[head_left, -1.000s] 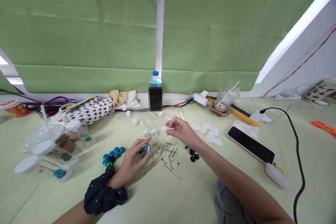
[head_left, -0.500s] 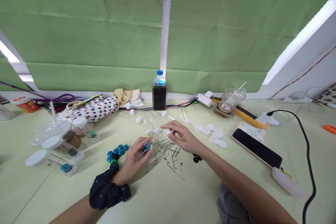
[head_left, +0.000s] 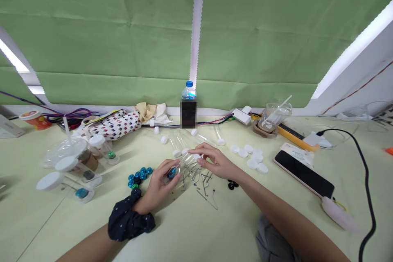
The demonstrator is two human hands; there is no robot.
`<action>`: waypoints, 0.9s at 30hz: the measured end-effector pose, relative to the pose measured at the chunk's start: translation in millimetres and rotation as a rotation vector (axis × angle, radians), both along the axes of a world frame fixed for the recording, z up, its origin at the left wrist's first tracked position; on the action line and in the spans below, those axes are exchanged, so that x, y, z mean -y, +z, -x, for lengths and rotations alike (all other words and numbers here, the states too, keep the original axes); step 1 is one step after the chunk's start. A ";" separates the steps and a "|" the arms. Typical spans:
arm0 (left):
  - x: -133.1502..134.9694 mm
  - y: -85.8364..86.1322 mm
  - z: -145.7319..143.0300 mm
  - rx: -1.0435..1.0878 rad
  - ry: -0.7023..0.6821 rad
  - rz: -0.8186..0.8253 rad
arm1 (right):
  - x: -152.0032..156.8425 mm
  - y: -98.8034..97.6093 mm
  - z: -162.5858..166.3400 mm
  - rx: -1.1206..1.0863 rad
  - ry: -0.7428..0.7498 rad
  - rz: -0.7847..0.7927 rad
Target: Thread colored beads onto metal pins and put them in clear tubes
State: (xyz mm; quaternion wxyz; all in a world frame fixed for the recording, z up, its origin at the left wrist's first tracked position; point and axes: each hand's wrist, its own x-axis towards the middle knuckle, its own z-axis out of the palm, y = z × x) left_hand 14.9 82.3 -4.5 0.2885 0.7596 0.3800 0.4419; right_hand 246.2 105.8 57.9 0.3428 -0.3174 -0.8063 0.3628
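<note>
My left hand (head_left: 158,186) is wrapped round a clear plastic tube (head_left: 180,164) that lies tilted, its far end toward my right hand. Inside the tube, near my left fingers, is a blue piece (head_left: 172,172). Between thumb and fingers my right hand (head_left: 216,163) pinches a white cap (head_left: 196,156) at the tube's far end. Whether the cap is seated on the tube I cannot tell. Metal pins and rods (head_left: 201,180) lie scattered on the table just below both hands. Blue ridged knobs (head_left: 143,173), with a green one (head_left: 134,186) among them, are clustered left of my left hand.
Capped clear jars (head_left: 72,184) with coloured pieces lie at left near a plastic drink cup (head_left: 82,149). Narrow capped tubes (head_left: 175,147) lie beyond my hands. Loose white caps (head_left: 253,159), black pieces (head_left: 232,184) and a phone (head_left: 303,174) are at right. A water bottle (head_left: 189,96) stands behind.
The view has shifted slightly, so the whole scene sits a little to the right. Both hands keep their grips on the tube and the cap, with hardly any movement between them.
</note>
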 end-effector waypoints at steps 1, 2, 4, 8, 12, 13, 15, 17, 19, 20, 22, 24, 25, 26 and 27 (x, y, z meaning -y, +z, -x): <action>0.1 0.2 0.0 -0.006 -0.003 -0.001 | -0.9 0.0 -0.7 -0.018 -0.009 0.007; 0.4 0.6 -0.1 -0.013 -0.006 -0.003 | -1.8 -0.2 -1.4 -0.043 -0.022 0.013; 0.9 1.4 -0.2 -0.028 -0.015 -0.009 | -3.5 -0.8 -2.4 -0.095 -0.046 0.024; 2.0 3.5 -0.9 -0.042 -0.020 -0.019 | -4.3 -1.8 -2.3 -0.102 -0.037 0.031; 3.3 5.6 -1.7 -0.052 -0.008 -0.021 | -3.7 -2.3 -1.2 -0.078 -0.002 0.041; 3.6 6.0 -1.8 -0.053 -0.006 -0.021 | -3.7 -2.4 -1.0 -0.082 0.009 0.045; 4.1 6.6 -1.7 -0.057 -0.010 -0.018 | -3.9 -2.5 -0.8 -0.096 0.023 0.052; 4.2 7.0 -1.4 -0.062 -0.019 -0.019 | -4.1 -2.2 -0.8 -0.108 0.030 0.062; 4.1 7.3 -1.0 -0.065 -0.030 -0.026 | -4.1 -1.8 -1.0 -0.117 0.036 0.080; 4.1 7.6 -0.8 -0.067 -0.035 -0.030 | -4.0 -1.6 -1.2 -0.122 0.041 0.093; 4.1 8.1 -0.5 -0.071 -0.041 -0.032 | -3.8 -1.4 -1.5 -0.135 0.055 0.119; 4.3 8.7 -0.5 -0.078 -0.043 -0.030 | -3.9 -1.8 -1.8 -0.146 0.064 0.138; 4.5 9.0 -0.5 -0.081 -0.042 -0.029 | -4.1 -2.2 -1.9 -0.149 0.066 0.146; 4.6 9.2 -0.5 -0.084 -0.041 -0.029 | -4.5 -2.7 -2.1 -0.150 0.065 0.152; 4.8 9.3 -0.5 -0.087 -0.041 -0.031 | -5.0 -3.3 -2.2 -0.148 0.065 0.157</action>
